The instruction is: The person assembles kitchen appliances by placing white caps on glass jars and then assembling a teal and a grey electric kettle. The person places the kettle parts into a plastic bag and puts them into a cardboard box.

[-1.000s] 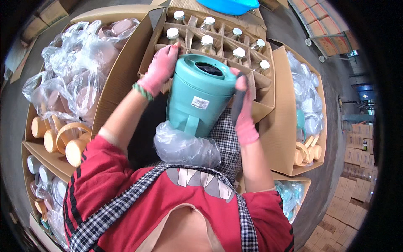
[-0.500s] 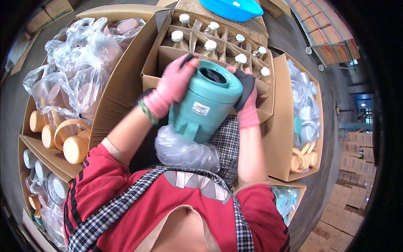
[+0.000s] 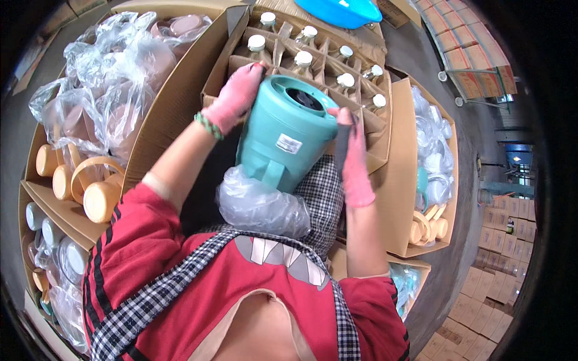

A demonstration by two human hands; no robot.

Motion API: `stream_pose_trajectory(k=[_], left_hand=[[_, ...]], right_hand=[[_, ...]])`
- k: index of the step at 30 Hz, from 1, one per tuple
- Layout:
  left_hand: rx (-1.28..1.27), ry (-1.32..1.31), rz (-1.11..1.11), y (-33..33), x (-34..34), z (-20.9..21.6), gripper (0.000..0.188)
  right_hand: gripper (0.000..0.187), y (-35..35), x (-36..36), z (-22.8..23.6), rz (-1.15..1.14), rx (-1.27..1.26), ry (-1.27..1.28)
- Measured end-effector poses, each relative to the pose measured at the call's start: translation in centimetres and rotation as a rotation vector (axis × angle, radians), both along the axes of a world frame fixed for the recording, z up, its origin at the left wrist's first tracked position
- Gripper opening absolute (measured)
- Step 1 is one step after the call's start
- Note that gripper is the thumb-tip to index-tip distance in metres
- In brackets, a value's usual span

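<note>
A teal plastic jug (image 3: pixel 282 141) leans in my lap, its round top with a dark opening facing up and away from me. A small white label and a moulded handle show on its near side. Crumpled clear plastic bag (image 3: pixel 259 204) wraps the lower end and hides the base. My left hand (image 3: pixel 236 96), in a pink glove with dark fingertips, grips the upper left edge. On the other side, my right hand (image 3: pixel 352 150), in a pink and black glove, holds the rim with its fingers; the palm stands a little away from the wall.
Ahead, a divided carton (image 3: pixel 220 78) holds several white-capped bottles (image 3: pixel 303 59). A carton on the left has bagged pink jugs (image 3: pixel 123 129) and cream-coloured parts (image 3: pixel 101 201); another carton (image 3: pixel 394 198) stands right. A blue basin (image 3: pixel 343 13) lies beyond. Stacked boxes (image 3: pixel 494 265) line the right.
The jug has shifted slightly left and toward me. My left hand has slid up and left along its edge; my right palm has moved off the side while the fingers keep to the rim.
</note>
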State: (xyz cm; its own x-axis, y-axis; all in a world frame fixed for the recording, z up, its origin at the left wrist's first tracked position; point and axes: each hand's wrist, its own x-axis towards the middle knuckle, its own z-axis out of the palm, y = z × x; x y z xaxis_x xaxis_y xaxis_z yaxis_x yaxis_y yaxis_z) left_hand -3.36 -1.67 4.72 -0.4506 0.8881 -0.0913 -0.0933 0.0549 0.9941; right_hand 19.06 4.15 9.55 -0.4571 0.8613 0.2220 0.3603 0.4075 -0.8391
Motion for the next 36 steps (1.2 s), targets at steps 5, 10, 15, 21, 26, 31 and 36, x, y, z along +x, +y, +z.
stream_pose_trajectory(k=[5, 10, 15, 21, 26, 31, 36], left_hand=[[0.176, 0.568, 0.135, -2.4, 6.0, 3.8, 0.037], [0.149, 0.051, -0.156, -0.8, 0.0, 1.5, 0.042], [0.194, 0.720, 0.155, -3.7, 7.0, 5.0, 0.041], [0.431, -0.172, -0.362, -1.6, 1.4, 2.9, 0.050], [0.153, -0.847, -0.510, -0.2, 1.2, -1.3, 0.052], [0.313, -0.579, -0.558, -1.7, 3.1, 0.6, 0.056], [0.304, -0.585, -0.600, -0.8, 3.2, -0.5, 0.057]], right_hand=[[0.046, 5.5, -0.1, -1.9, 0.251, -0.669, 0.455], [0.047, 0.0, -0.8, 0.6, 0.086, -0.220, 0.136], [0.045, 6.5, 0.2, -2.7, 0.068, -0.771, 0.491], [0.025, -0.4, 0.0, 2.4, 0.083, -0.429, 0.145], [0.024, 0.1, -0.3, 5.2, 0.182, 0.434, -0.289], [0.030, 1.6, -2.3, 10.4, 0.956, 0.412, -0.751], [0.023, 2.8, -2.9, 11.2, 1.150, 0.680, -0.902]])
